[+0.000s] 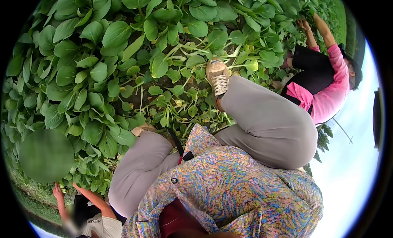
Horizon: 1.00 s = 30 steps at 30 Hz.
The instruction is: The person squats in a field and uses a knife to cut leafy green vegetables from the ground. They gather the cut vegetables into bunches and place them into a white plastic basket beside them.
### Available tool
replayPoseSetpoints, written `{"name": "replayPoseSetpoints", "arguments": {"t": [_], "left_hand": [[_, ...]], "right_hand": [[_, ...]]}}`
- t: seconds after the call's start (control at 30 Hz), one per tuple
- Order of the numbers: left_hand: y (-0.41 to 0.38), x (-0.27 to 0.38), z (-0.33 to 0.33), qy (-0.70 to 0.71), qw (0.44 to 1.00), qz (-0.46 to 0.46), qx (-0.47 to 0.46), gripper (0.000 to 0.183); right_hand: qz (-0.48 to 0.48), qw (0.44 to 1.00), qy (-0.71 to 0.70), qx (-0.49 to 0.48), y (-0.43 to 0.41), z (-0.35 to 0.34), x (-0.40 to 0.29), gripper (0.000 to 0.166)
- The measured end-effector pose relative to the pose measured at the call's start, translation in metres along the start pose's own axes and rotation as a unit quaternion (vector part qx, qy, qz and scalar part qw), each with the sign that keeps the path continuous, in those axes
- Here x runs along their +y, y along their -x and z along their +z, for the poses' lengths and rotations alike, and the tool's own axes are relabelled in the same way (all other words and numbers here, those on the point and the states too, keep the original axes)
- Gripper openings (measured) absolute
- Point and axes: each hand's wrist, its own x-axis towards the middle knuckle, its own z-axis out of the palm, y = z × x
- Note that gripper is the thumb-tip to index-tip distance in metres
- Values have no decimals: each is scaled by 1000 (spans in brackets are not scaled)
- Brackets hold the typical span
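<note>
Neither of my hands is in view. Before me grows a dense bed of leafy green vegetables (116, 35) with broad rounded leaves, upright at the left and top. Near my feet, cut or fallen leaves and pale stalks (184, 99) lie over dark soil, some of them yellowed. My knees, in grey trousers (267, 115), are bent wide apart. One tan laced shoe (218, 76) rests among the leaves; the other shoe (143, 129) is partly hidden by plants and my trouser leg.
A co-worker in a pink top (333, 87) crouches at the right, hands among the plants. Another co-worker in a light shirt (103, 227) is at the lower left, arms reaching to the plants. A dark strap (175, 141) hangs by my jacket (227, 182).
</note>
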Motion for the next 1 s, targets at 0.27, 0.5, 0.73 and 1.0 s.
{"name": "replayPoseSetpoints", "arguments": {"t": [0.27, 0.5, 0.73, 1.0], "left_hand": [[-30, -79, -94, -24, 999, -16, 27, 42], [-19, -97, -194, -440, 757, 438, 203, 43], [113, 414, -76, 175, 915, 269, -244, 42], [300, 756, -17, -190, 701, 686, 40, 19]], "right_hand": [[60, 991, -95, 77, 36, -36, 28, 29], [49, 967, -236, 86, 12, -35, 106, 28], [-17, 939, -319, 126, -24, -53, 80, 29], [-19, 923, -381, 51, -94, -43, 82, 42]]}}
